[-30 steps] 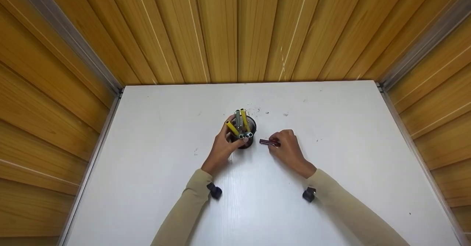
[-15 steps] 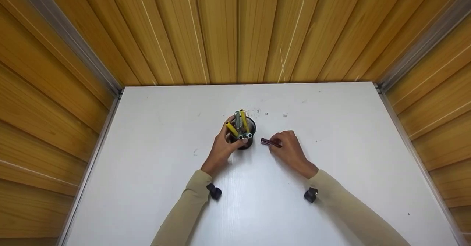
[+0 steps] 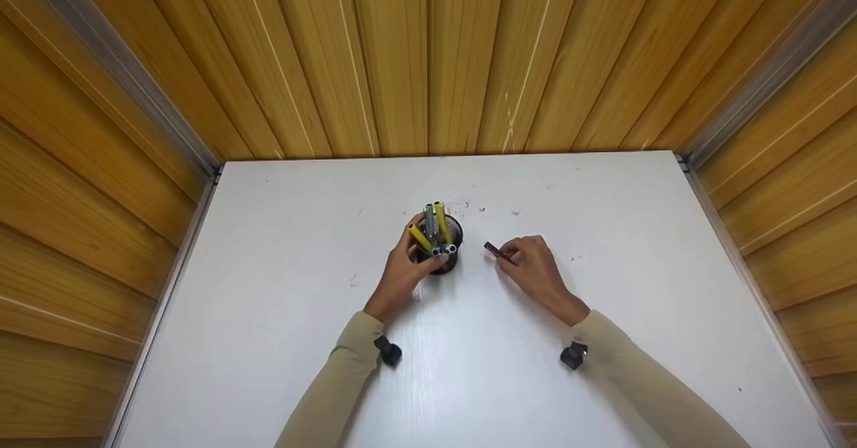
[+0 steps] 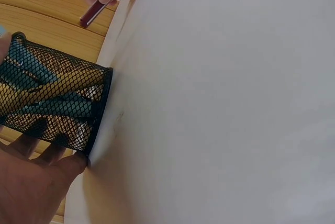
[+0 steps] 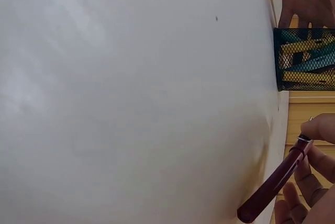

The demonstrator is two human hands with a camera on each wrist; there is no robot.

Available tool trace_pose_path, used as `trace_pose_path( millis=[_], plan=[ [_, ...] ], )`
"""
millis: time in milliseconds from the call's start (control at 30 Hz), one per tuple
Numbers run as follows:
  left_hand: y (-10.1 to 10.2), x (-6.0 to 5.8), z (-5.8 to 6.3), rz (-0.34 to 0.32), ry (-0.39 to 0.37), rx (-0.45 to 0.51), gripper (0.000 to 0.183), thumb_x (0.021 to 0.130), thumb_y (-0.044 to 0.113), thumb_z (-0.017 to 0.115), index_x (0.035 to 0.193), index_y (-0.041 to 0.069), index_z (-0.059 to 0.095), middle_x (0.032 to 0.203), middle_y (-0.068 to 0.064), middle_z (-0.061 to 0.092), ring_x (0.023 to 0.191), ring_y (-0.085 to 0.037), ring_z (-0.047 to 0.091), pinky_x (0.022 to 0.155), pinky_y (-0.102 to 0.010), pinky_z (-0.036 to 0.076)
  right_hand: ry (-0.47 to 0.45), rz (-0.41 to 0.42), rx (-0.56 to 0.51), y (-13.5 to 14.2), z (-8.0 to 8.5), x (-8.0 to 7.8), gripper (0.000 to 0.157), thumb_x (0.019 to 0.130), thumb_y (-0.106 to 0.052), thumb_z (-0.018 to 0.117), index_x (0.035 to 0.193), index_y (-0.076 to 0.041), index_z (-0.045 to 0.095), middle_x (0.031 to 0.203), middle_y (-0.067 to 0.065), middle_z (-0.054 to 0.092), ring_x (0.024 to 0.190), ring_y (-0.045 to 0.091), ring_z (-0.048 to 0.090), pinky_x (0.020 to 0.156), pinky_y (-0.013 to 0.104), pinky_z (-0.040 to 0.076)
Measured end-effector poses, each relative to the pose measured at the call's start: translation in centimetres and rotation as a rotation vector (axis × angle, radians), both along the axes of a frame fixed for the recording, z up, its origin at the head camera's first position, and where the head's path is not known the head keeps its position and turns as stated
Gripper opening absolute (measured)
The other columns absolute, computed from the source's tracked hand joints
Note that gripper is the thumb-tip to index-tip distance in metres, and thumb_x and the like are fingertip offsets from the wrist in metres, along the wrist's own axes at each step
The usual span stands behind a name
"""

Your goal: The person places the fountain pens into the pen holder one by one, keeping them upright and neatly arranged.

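Note:
A black mesh pen holder stands upright on the white table, filled with several yellow pens and grey-green pens. My left hand grips it from the left, fingers wrapped behind and thumb in front. To the right of the holder, my right hand pinches a dark red pen between thumb and fingers. That pen slants with one end pointing up and left towards the holder, apart from it. In the right wrist view, a light ring and clip show near the thumb.
The white table bears small dark marks behind the holder. Wood-patterned panels rise at the back and both sides, with grey metal posts in the corners.
My right hand has shifted slightly right, away from the holder, and the red pen has turned from nearly level to a slant. The left hand still grips the holder.

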State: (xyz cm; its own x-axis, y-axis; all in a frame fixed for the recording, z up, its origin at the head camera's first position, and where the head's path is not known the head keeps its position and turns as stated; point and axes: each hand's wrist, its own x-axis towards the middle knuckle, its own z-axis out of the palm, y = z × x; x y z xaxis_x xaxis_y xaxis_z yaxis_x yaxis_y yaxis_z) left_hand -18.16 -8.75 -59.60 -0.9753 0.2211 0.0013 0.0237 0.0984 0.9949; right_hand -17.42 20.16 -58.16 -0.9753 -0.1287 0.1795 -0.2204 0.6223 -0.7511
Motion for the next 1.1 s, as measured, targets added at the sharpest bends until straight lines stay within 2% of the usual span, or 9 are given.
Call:
trace_pose_path(
  millis=[367, 1000, 1100],
  plan=[
    [0.0, 0.0, -0.1, -0.001, 0.0, 0.008, 0.094, 0.097, 0.033, 0.087, 0.172, 0.044, 0.032, 0.173, -0.008, 0.041, 0.16, -0.04, 0.039, 0.125, -0.052, 0.043, 0.052, -0.056, -0.015, 0.7, 0.8, -0.2, 0.013, 0.091, -0.002, 0.087, 0.102, 0.0, 0.08, 0.097, 0.013, 0.078, 0.109, 0.035, 0.061, 0.097, 0.048, 0.045],
    [-0.1, 0.0, 0.0, 0.003, 0.0, -0.021, 0.096, 0.097, 0.034, 0.086, 0.173, 0.043, 0.028, 0.172, -0.009, 0.043, 0.16, -0.039, 0.039, 0.126, -0.056, 0.04, 0.115, -0.06, -0.064, 1.4, 2.8, -0.3, 0.015, 0.093, -0.002, 0.086, 0.106, -0.001, 0.08, 0.101, 0.014, 0.079, 0.115, 0.034, 0.061, 0.102, 0.049, 0.045],
    [0.0, 0.1, 0.0, 0.002, -0.001, -0.02, 0.096, 0.097, 0.036, 0.086, 0.174, 0.042, 0.028, 0.172, -0.009, 0.043, 0.159, -0.04, 0.04, 0.126, -0.056, 0.041, 0.117, -0.061, -0.071, 1.4, 3.0, -0.2, 0.015, 0.093, -0.001, 0.086, 0.106, -0.001, 0.08, 0.101, 0.013, 0.08, 0.114, 0.033, 0.062, 0.101, 0.053, 0.048]
  ],
)
